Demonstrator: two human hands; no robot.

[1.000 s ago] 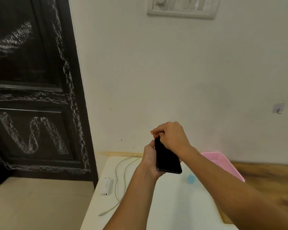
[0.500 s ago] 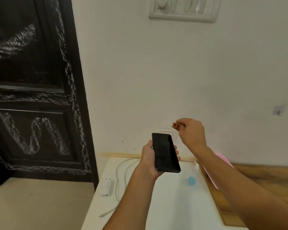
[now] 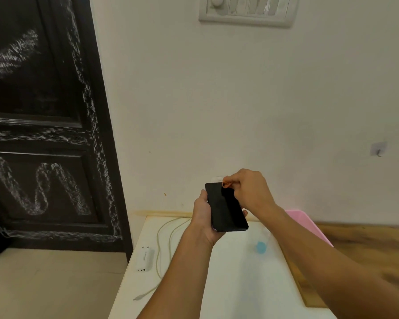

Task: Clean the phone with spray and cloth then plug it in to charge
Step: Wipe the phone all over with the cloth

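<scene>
My left hand (image 3: 204, 217) holds the black phone (image 3: 226, 207) upright above the white table (image 3: 240, 284), its dark screen facing me. My right hand (image 3: 251, 192) is closed at the phone's top right corner. Its fingertips pinch a small orange bit (image 3: 226, 184), seemingly a cloth, against the screen. A clear spray bottle with a blue cap (image 3: 261, 247) lies on the table under my right forearm. The white charger plug (image 3: 145, 259) and its pale cable (image 3: 164, 240) lie on the table's left side.
A pink tray (image 3: 309, 224) sits at the back right, partly behind my right arm, beside a wooden surface (image 3: 366, 247). A switch panel (image 3: 247, 10) is high on the wall. A dark chalk-marked door (image 3: 44, 134) stands to the left.
My right hand lifted off the phone's top to the right, then came back down onto its top right corner. The left hand kept holding the phone.
</scene>
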